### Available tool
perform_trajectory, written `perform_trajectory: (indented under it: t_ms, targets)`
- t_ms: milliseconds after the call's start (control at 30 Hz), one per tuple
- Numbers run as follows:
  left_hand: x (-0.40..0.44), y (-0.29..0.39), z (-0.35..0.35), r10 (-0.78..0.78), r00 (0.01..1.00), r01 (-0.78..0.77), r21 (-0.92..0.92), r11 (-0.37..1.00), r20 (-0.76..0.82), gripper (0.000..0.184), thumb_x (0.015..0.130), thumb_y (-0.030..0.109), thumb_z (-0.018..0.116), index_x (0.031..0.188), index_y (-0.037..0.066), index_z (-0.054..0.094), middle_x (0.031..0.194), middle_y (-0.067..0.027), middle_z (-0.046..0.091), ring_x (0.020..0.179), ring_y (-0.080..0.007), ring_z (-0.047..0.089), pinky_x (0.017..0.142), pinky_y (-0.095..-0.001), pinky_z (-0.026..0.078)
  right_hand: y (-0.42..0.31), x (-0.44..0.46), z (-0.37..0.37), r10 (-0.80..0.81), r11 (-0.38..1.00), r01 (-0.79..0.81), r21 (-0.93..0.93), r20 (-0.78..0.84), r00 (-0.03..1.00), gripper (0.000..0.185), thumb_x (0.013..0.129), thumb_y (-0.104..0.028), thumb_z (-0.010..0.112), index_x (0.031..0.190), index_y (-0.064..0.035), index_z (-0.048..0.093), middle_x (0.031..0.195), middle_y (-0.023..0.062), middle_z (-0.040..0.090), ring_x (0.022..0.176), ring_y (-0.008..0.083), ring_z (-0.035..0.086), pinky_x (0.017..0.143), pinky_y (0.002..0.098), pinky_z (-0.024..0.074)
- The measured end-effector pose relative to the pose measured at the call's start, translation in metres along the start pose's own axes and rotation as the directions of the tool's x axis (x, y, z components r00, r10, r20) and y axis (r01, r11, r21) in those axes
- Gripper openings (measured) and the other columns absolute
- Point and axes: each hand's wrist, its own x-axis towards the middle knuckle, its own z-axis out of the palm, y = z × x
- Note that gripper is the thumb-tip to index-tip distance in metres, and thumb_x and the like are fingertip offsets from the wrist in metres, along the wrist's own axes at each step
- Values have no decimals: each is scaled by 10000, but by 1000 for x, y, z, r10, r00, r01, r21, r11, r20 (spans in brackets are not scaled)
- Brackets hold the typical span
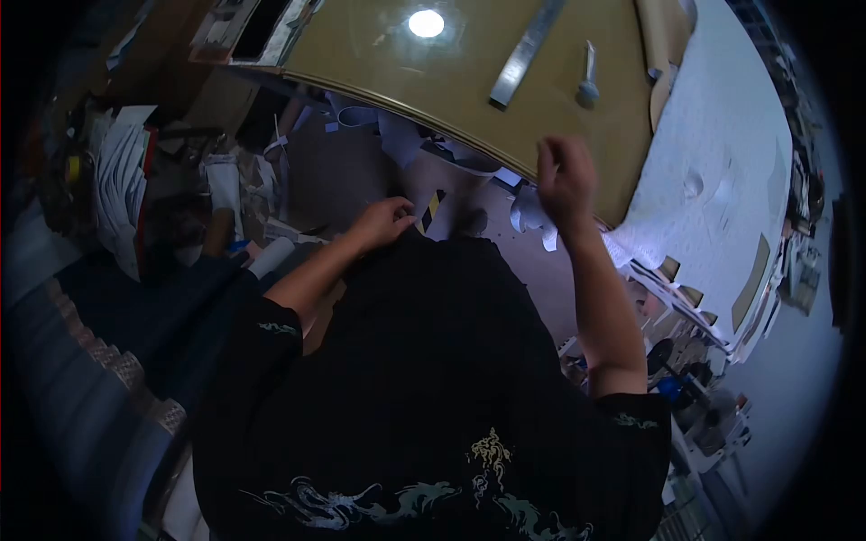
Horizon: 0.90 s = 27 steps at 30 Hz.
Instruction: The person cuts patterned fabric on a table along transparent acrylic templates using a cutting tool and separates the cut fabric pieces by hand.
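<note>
- Right arm, bare below a black short sleeve, reached far, elbow slightly bent; right hand (568,180) was at the near edge of the glossy olive-gold tabletop (433,77), right part. Contact: can't tell.
- Right hand was half open, fingers loosely curled, gap showing between thumb and fingers, nothing visible in grip.
- Left arm was bent more, forearm angled inward; left hand (386,224) was low in front of the black printed shirt (424,361), fingers bent. Couldn't tell whether it held anything.
- Nearest the left hand: yellow-and-black striped strip (434,212), just to its right.
- Beyond the right hand, on the tabletop: small slim tool with a rounded grey end (588,81); to its left, flat silver metal bar (523,63). The two were apart.
- Container, left: red-edged holder (145,162), packed with white sheets (117,185), tilted.
- Container, below the tabletop's near edge: grey round-rimmed bin (465,163), partly hidden; contents too dark to identify.
</note>
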Motion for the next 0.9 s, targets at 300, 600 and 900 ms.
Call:
perform_trajectory:
  t_ms: [300,600,900]
  targets:
    - [-16,-73,74,-237,926,142,-308,941,-295,279,923,200,733,1151,46,687,939,-153,738,855,-283,730,745,-400,561,95,-111,134,258,941,73,-331,838,481,260,971,-196,633,1183,-51,673,1135,186,727,1071,375,691,906,443,562]
    - [-127,-157,308,-836,387,332,-788,519,-388,257,999,171,637,1239,82,637,869,-104,712,700,-201,676,644,-345,537,302,-211,283,36,935,328,-135,955,293,326,908,-241,688,1200,-97,667,1155,172,700,1055,393,670,930,486,537]
    - [-206,-268,553,-863,369,413,-772,484,-344,267,994,144,608,1230,24,646,981,-124,722,823,-208,696,715,-306,573,427,-214,378,-89,706,677,-207,923,375,354,905,-162,614,1247,-87,668,1149,215,684,1012,370,670,843,495,555]
